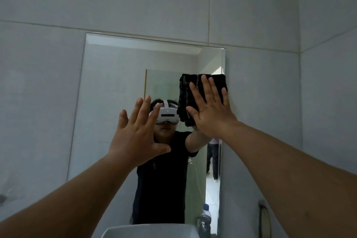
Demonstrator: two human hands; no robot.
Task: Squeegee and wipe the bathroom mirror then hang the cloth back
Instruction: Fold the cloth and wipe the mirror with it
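The frameless bathroom mirror hangs on the grey tiled wall straight ahead. A folded dark cloth lies flat against the glass near the mirror's right edge, about halfway up. My right hand presses on it with the palm and spread fingers. My left hand is raised in front of the mirror's middle, fingers spread, holding nothing; I cannot tell whether it touches the glass. No squeegee is in view.
A white basin sits below the mirror at the bottom edge. A clear plastic bottle with a blue cap stands to its right. A metal fitting is on the right wall. The mirror reflects a person and a doorway behind.
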